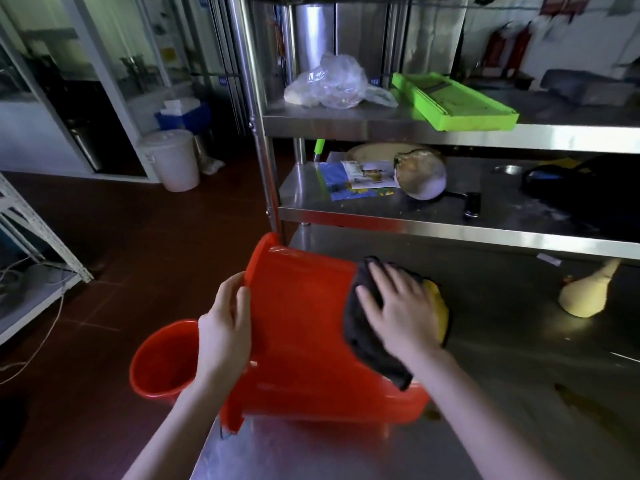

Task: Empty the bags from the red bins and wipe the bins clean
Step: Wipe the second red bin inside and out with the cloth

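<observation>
A red bin (pixel 304 334) lies on its side on the steel table (pixel 502 393), its mouth facing left. My left hand (pixel 225 334) grips the bin's rim. My right hand (pixel 401 313) presses a dark cloth with a yellow side (pixel 363 341) flat against the bin's bottom end, fingers spread. A second red bin (pixel 162 362) stands upright on the floor to the left, below the table edge; its inside looks bare.
A steel shelf rack (pixel 450 129) rises behind the table, holding a clear plastic bag (pixel 332 84), a green slicer tray (pixel 457 102), papers and a pan (pixel 422 174). A pale gourd-like thing (pixel 585 296) lies at the right. A white lidded bucket (pixel 171 159) stands on the dark floor.
</observation>
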`<action>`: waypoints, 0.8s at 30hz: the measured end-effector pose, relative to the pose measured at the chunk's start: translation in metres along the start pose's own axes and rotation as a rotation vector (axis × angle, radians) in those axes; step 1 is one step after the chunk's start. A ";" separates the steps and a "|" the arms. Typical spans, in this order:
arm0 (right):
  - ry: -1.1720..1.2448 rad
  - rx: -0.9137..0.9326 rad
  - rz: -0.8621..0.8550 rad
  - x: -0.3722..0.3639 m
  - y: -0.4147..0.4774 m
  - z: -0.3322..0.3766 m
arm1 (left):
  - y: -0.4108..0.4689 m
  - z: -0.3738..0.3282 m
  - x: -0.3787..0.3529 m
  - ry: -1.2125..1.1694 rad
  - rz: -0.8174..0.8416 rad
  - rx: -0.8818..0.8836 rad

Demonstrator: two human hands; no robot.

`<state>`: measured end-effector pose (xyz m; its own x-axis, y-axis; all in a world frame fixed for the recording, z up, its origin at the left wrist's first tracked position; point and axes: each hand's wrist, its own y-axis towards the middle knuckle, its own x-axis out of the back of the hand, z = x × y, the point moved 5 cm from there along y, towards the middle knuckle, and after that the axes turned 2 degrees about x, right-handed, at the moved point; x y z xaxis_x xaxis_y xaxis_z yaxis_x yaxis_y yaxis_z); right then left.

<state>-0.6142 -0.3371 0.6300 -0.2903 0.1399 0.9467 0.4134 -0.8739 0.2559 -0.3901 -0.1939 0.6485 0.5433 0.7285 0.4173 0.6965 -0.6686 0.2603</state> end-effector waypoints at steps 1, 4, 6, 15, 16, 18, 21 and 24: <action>0.021 -0.086 0.066 -0.003 0.010 -0.016 | -0.004 0.005 0.002 -0.017 0.005 0.003; 0.108 -0.269 0.392 -0.016 0.045 -0.029 | -0.014 0.015 0.003 -0.035 0.011 -0.006; 0.084 -0.259 0.480 -0.020 0.066 -0.004 | -0.019 0.019 0.005 -0.052 0.002 -0.017; 0.100 0.442 0.016 -0.009 0.027 0.134 | -0.015 0.018 0.007 -0.033 0.012 -0.029; 0.093 0.491 -0.019 -0.009 0.018 0.124 | -0.015 0.018 0.007 -0.032 0.009 -0.032; 0.096 0.459 -0.012 -0.007 0.012 0.092 | -0.018 0.020 0.007 -0.033 0.003 -0.017; 0.114 0.180 0.153 -0.008 0.032 0.027 | -0.028 0.022 0.009 -0.059 -0.004 -0.011; 0.113 -0.061 0.526 -0.025 0.066 -0.025 | -0.036 0.022 0.013 -0.101 -0.017 -0.023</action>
<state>-0.6015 -0.4100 0.6178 -0.1500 -0.3715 0.9162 0.4781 -0.8384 -0.2617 -0.3980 -0.1572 0.6251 0.5767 0.7503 0.3233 0.6958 -0.6584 0.2869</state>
